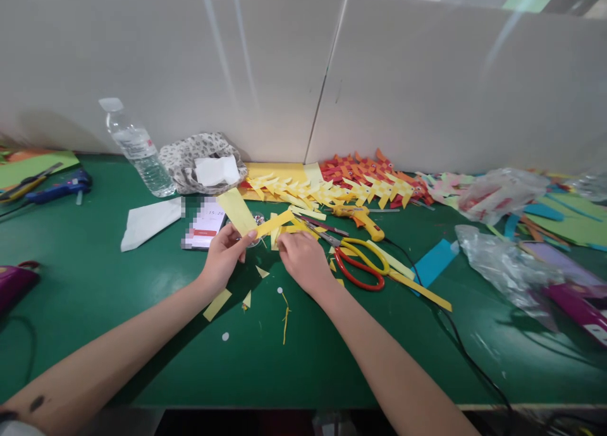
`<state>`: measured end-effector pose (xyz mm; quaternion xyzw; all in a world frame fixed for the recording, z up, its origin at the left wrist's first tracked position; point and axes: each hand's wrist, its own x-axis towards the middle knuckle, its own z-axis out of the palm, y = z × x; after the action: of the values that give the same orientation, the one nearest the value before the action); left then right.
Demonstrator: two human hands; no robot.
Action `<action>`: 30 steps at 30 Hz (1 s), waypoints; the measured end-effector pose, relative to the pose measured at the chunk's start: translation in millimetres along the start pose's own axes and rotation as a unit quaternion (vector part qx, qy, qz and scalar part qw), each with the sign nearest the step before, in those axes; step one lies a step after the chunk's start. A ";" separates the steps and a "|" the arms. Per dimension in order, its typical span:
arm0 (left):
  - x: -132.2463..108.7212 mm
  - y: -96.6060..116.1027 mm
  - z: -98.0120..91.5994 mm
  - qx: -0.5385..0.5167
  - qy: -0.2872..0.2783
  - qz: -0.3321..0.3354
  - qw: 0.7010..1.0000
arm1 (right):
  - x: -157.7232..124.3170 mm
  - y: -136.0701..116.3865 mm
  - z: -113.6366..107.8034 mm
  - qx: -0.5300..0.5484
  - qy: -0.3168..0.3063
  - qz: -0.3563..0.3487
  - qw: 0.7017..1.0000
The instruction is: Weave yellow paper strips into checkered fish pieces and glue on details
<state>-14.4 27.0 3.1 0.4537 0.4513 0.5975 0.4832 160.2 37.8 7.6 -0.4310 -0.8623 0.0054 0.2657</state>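
Observation:
My left hand pinches a yellow paper strip between thumb and fingers. A paler, wider yellow paper piece rises from the same fingers. Close on its right, my right hand is closed with its fingers curled beside loose yellow strips; what it grips is hidden. Scissors with one red and one yellow handle lie just right of that hand. Behind them rests a yellow glue gun. Paper scraps and a thin yellow twisted strand lie in front of the hands.
Folded yellow paper chains and red-orange ones line the grey partition. A water bottle, a patterned cloth bag and a phone stand or lie left. Plastic bags and a black cable are right.

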 end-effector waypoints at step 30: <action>-0.3 5.3 0.3 -0.249 -0.089 -0.130 0.956 | -0.4 -16.0 -8.6 0.530 -0.083 0.177 0.825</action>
<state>-14.9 26.1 8.2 0.3079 0.2986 0.5801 0.6924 152.5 25.6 18.7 -0.3673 -0.6545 0.5443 0.3747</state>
